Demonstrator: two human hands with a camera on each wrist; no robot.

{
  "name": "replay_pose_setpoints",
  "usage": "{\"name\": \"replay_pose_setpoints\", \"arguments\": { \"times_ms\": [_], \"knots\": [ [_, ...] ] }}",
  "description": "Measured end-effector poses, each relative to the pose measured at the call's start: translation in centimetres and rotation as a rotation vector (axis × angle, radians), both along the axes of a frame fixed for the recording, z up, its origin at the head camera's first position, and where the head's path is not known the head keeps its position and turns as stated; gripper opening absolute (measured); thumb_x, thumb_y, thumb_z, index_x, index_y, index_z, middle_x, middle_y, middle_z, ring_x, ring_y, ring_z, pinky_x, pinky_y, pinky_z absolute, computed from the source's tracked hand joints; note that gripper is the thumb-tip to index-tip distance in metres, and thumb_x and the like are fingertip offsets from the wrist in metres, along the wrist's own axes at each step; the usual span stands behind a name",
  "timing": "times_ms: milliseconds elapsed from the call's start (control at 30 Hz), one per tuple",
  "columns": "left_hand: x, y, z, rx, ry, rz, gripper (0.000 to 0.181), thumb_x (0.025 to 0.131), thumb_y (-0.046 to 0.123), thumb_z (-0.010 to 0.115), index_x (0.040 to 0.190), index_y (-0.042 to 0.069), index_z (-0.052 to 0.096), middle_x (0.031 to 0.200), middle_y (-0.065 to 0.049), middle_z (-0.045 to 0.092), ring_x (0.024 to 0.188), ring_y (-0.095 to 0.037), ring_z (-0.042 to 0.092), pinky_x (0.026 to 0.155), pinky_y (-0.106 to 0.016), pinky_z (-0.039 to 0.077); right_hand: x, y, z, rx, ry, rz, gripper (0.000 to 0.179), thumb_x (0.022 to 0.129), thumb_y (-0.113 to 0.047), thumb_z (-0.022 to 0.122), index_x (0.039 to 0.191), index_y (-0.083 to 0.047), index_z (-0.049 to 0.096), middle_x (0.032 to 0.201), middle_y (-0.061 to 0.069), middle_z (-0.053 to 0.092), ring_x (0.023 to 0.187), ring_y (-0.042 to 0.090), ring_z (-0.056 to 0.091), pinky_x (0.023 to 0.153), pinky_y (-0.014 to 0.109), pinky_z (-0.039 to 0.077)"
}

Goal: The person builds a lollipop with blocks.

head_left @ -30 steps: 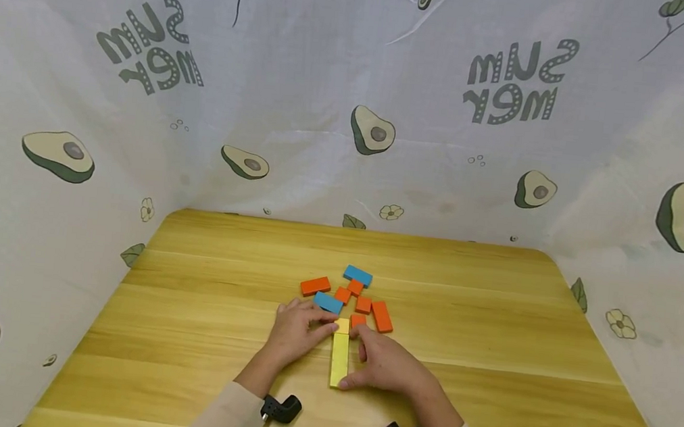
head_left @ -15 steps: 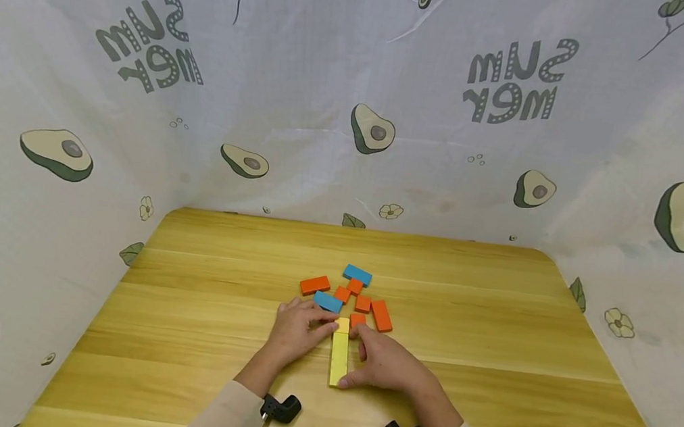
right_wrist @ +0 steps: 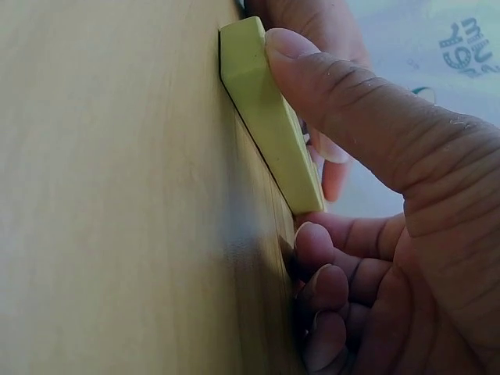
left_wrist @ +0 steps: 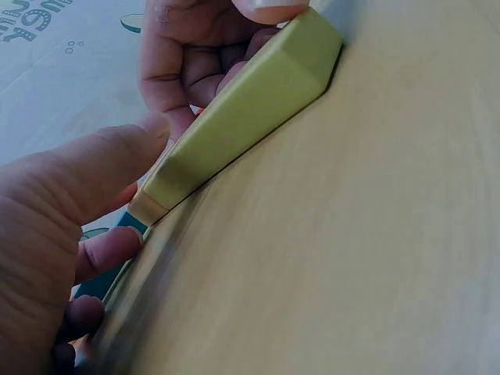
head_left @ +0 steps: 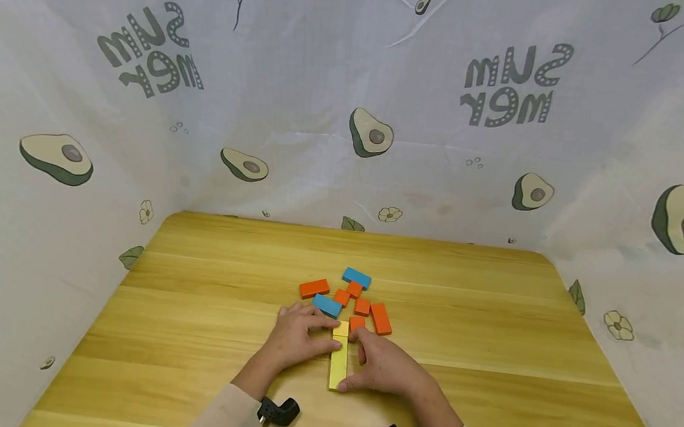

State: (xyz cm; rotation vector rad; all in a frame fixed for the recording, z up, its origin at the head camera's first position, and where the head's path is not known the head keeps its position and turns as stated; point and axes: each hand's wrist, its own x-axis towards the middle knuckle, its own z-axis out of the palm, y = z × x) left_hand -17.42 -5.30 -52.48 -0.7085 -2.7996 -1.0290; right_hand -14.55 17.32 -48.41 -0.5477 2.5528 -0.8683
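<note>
A long yellow block point(head_left: 338, 362) lies lengthwise toward the person, with a small yellow block point(head_left: 341, 328) against its far end. My right hand point(head_left: 386, 365) holds the long block, thumb on its near end and index finger by its far end; the other fingers curl beneath the palm in the right wrist view. From the other side, my left hand point(head_left: 297, 335) rests its thumb on the long block's top and its index fingertip against the small yellow block. In the left wrist view the long yellow block point(left_wrist: 242, 117) runs diagonally past the left thumb point(left_wrist: 117, 164).
Beyond the hands lie two blue blocks point(head_left: 357, 278), long orange blocks point(head_left: 381, 319) and several small orange blocks point(head_left: 362, 307). One small orange block point(head_left: 357, 324) sits right beside the small yellow one. A printed curtain point(head_left: 303, 101) encloses the wooden table point(head_left: 492, 308).
My left thumb has slid nearer, from beside the small yellow block onto the long yellow block. The right hand and the blocks keep their places.
</note>
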Motion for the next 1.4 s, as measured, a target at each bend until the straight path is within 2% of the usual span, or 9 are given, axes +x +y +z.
{"name": "replay_pose_setpoints", "arguments": {
  "times_ms": [167,267,367,467,533,633,833,1067,1400],
  "knots": [
    [0.0,-0.1,0.1,-0.008,-0.010,-0.014,0.042,0.080,0.053,0.083,0.117,0.035,0.078,0.106,0.014,0.070,0.097,-0.009,0.055,0.083,-0.032,0.028,-0.1,0.2,0.1,-0.014,-0.015,0.001,0.072,0.075,-0.053,0.087,0.123,-0.010,0.056,0.082,-0.004,0.054,0.064,0.007,0.046,0.057,0.023,0.037],
    [0.0,0.0,0.1,-0.012,-0.015,-0.015,0.042,0.080,0.054,0.083,0.117,0.036,0.078,0.098,0.016,0.069,0.091,-0.007,0.052,0.081,-0.032,0.027,-0.4,0.6,0.1,-0.049,0.028,-0.036,0.055,0.083,-0.047,0.083,0.118,-0.012,0.059,0.078,-0.005,0.055,0.062,0.007,0.047,0.057,0.023,0.039],
    [0.0,0.0,0.2,-0.005,-0.028,-0.026,0.043,0.080,0.054,0.083,0.118,0.035,0.078,0.081,0.019,0.063,0.081,-0.005,0.046,0.078,-0.032,0.025,-0.8,1.2,0.0,-0.062,0.141,-0.158,0.036,0.089,-0.038,0.080,0.106,-0.014,0.061,0.075,-0.005,0.054,0.062,0.008,0.047,0.058,0.023,0.040],
    [0.0,-0.1,0.2,0.007,-0.051,-0.039,0.043,0.080,0.053,0.083,0.119,0.034,0.078,0.068,0.022,0.054,0.075,-0.004,0.041,0.078,-0.033,0.024,-1.3,1.9,-0.3,-0.010,0.231,-0.326,0.031,0.089,-0.034,0.081,0.100,-0.013,0.060,0.077,-0.003,0.052,0.065,0.011,0.046,0.060,0.025,0.040],
    [0.0,-0.1,0.2,0.011,-0.063,-0.045,0.044,0.081,0.053,0.083,0.120,0.034,0.078,0.065,0.023,0.050,0.075,-0.004,0.040,0.078,-0.033,0.024,-1.6,2.4,-0.4,0.035,0.238,-0.414,0.034,0.088,-0.035,0.081,0.100,-0.011,0.060,0.078,0.000,0.052,0.066,0.014,0.046,0.061,0.027,0.039],
    [0.0,-0.1,0.2,0.007,-0.076,-0.044,0.044,0.081,0.052,0.083,0.121,0.034,0.077,0.063,0.022,0.048,0.074,-0.005,0.040,0.078,-0.033,0.024,-1.9,3.2,-0.5,0.088,0.199,-0.472,0.040,0.088,-0.038,0.080,0.105,-0.009,0.059,0.080,0.003,0.053,0.066,0.017,0.047,0.061,0.030,0.039],
    [0.0,-0.1,0.3,0.009,-0.073,-0.041,0.044,0.081,0.052,0.083,0.120,0.033,0.077,0.062,0.021,0.048,0.074,-0.005,0.039,0.079,-0.033,0.024,-2.0,3.8,-0.5,0.125,0.134,-0.468,0.044,0.088,-0.045,0.078,0.103,-0.009,0.060,0.080,0.003,0.055,0.068,0.018,0.049,0.062,0.031,0.040],
    [0.1,-0.1,0.2,0.015,-0.061,-0.042,0.043,0.081,0.051,0.083,0.120,0.033,0.078,0.062,0.023,0.049,0.074,-0.004,0.039,0.079,-0.032,0.024,-2.1,3.7,-0.7,0.148,0.149,-0.458,0.036,0.089,-0.040,0.078,0.101,-0.008,0.064,0.077,0.002,0.056,0.067,0.017,0.049,0.062,0.030,0.039],
    [0.0,-0.1,0.3,0.036,-0.077,-0.051,0.042,0.082,0.049,0.084,0.120,0.032,0.078,0.062,0.023,0.050,0.075,-0.004,0.040,0.079,-0.033,0.023,-2.1,5.3,0.0,0.047,0.101,-0.441,0.023,0.095,-0.026,0.071,0.107,-0.007,0.063,0.080,0.001,0.061,0.064,0.015,0.051,0.059,0.028,0.043]
  ]
}}
